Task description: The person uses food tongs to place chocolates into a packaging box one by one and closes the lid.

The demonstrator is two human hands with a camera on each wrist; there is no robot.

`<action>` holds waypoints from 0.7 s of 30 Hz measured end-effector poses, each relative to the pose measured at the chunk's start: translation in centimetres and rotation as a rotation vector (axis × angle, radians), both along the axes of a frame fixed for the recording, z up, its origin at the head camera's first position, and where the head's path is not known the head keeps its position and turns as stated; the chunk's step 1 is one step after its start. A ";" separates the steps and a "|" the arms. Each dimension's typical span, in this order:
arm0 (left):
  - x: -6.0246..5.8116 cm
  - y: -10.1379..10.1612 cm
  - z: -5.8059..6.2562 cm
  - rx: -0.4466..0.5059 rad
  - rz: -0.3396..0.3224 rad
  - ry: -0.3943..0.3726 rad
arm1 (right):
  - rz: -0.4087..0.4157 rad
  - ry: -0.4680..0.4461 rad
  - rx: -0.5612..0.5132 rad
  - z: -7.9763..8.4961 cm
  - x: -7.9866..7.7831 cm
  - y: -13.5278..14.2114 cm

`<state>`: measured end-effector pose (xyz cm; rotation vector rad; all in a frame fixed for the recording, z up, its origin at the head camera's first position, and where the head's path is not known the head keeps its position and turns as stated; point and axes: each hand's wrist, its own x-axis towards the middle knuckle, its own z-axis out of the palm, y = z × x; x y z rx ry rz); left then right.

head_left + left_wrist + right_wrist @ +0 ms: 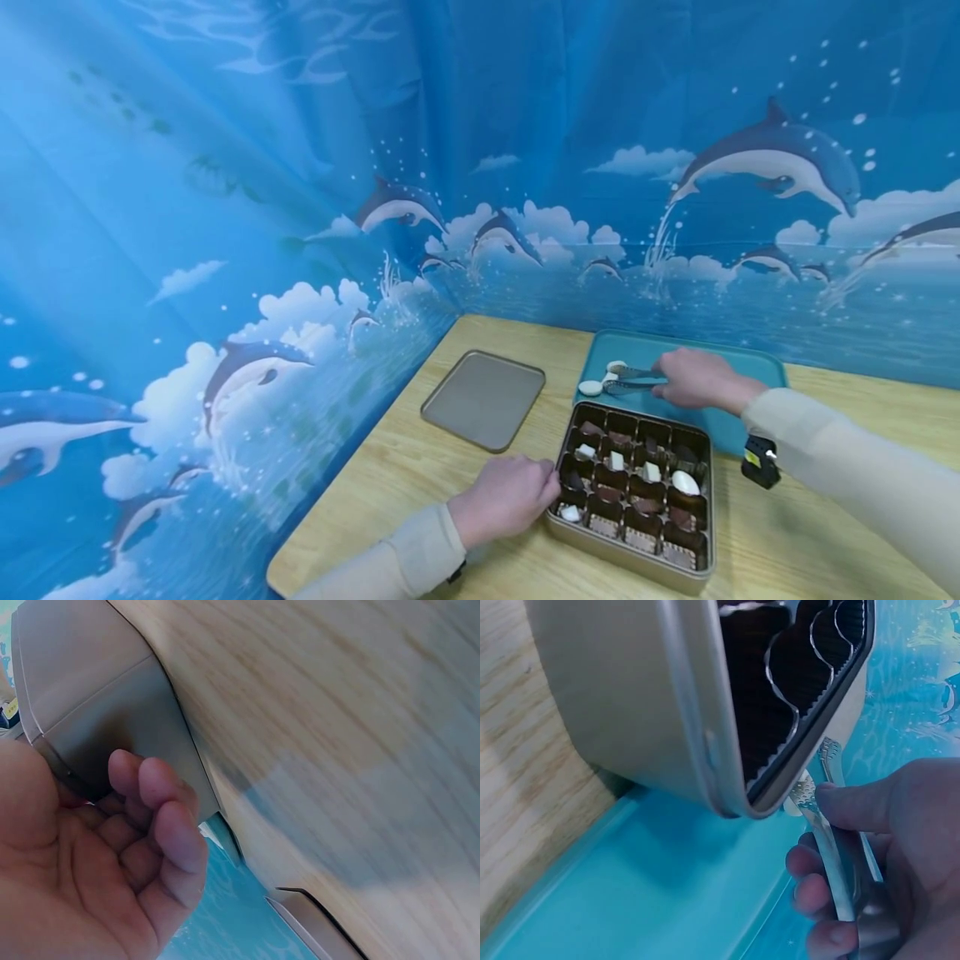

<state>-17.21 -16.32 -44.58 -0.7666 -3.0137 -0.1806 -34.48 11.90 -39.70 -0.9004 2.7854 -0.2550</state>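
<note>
My right hand (701, 379) holds metal tongs (636, 384) over the teal tray (750, 371). By the tong tips, in the head view, lie a few white chocolates (590, 388). The right wrist view has thumb and fingers wrapped round the tongs (831, 859), their two arms apart. A square metal tin (626, 552) stands before the tray, its dark divided insert holding brown and white chocolates. One white oval piece (685, 482) sits in a right-hand compartment. My left hand (510, 500) grips the tin's left edge; its curled fingers (176, 832) lie against the side wall (97, 705).
A flat metal lid (487, 400) lies on the wooden table (405, 492), left of the tray. Behind the table hangs a blue dolphin-print curtain (517, 108). The tin's near-right side stands close to the right forearm's black wrist camera (761, 462).
</note>
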 end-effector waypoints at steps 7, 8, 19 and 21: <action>0.1 0.0 0.0 0.013 0.003 -0.015 | 0.009 -0.013 -0.007 -0.1 0.0 0.0; 0.1 0.0 0.0 0.015 0.005 -0.021 | 0.007 -0.017 -0.008 -0.1 0.1 0.0; 0.1 0.1 0.0 0.028 0.012 -0.045 | 0.001 -0.008 -0.025 1.0 1.9 1.2; 0.0 0.0 -0.1 0.030 0.010 -0.043 | -0.001 -0.008 -0.040 1.4 2.5 1.5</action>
